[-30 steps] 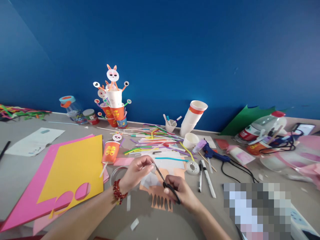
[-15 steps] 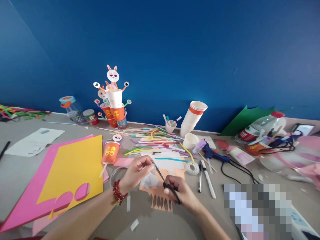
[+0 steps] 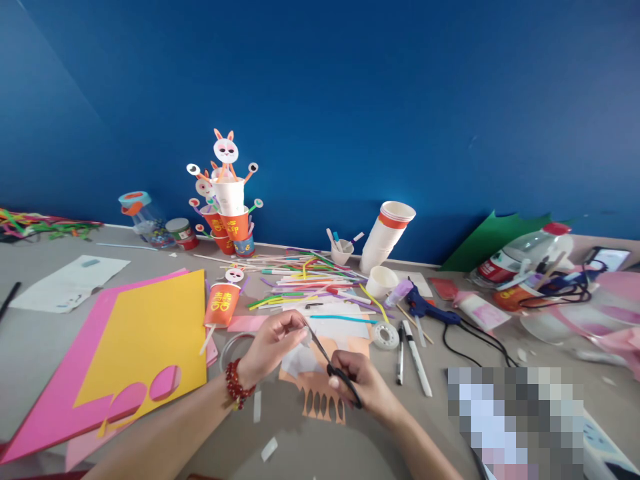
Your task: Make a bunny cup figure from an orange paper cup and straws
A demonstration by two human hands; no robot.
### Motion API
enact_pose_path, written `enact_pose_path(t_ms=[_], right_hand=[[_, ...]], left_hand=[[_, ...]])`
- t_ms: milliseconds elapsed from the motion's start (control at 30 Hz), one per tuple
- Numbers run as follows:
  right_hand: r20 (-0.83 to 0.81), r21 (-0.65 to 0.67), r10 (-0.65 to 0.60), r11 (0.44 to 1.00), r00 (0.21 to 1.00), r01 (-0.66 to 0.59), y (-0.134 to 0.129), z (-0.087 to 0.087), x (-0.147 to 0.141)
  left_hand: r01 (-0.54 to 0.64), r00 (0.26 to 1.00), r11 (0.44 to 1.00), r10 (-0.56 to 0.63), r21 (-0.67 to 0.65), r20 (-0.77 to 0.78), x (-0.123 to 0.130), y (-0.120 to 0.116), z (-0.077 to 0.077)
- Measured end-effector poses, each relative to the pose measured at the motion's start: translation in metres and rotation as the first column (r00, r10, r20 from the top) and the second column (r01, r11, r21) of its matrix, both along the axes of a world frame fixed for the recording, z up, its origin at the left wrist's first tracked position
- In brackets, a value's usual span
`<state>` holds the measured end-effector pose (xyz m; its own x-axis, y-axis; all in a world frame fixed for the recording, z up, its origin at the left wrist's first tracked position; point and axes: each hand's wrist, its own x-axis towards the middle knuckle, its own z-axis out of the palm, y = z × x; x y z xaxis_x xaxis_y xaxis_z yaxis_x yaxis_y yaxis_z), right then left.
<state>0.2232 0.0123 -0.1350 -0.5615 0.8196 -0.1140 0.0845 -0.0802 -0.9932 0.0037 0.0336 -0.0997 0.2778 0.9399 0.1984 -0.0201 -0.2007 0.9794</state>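
Observation:
My right hand (image 3: 363, 387) is closed round the black handles of a pair of scissors (image 3: 320, 348), whose blades point up and left. The blade tips reach the fingertips of my left hand (image 3: 275, 343), which are pinched together. What they pinch is too small to make out; a pale scrap seems to show there. Under both hands lies orange paper (image 3: 323, 400) with several oval cut-outs along its near edge. White paper (image 3: 345, 325) is partly covered behind it. A red bead bracelet is on my left wrist.
Yellow card (image 3: 150, 327) and pink card (image 3: 45, 413) lie at left. Behind my hands are scattered colourful sticks (image 3: 305, 287) and a decorated red cup (image 3: 223, 305). To the right are a tape roll (image 3: 385, 336), markers (image 3: 417, 360), a blue glue gun (image 3: 427, 310) with its cord, and stacked paper cups (image 3: 383, 237).

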Motion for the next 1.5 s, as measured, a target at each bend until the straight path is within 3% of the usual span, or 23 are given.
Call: enact_pose_path(t_ms=[700, 1300, 1500], right_hand=[[0.035, 0.054, -0.006, 0.999, 0.999, 0.004, 0.0027, 0.0004, 0.0008], [0.056, 0.042, -0.021, 0.999, 0.998, 0.019, 0.0013, 0.0022, 0.0004], [0.008, -0.021, -0.026, 0.999, 1.000, 0.026, -0.0006, -0.0023, -0.0009]], left_hand=[[-0.022, 0.998, 1.000, 0.022, -0.004, 0.054, -0.0019, 0.0001, -0.0027], [-0.082, 0.995, 0.996, 0.084, -0.027, 0.061, -0.0006, -0.0004, -0.0026], [-0.072, 0.994, 0.997, 0.075, -0.038, 0.084, -0.0007, -0.0006, -0.0042]])
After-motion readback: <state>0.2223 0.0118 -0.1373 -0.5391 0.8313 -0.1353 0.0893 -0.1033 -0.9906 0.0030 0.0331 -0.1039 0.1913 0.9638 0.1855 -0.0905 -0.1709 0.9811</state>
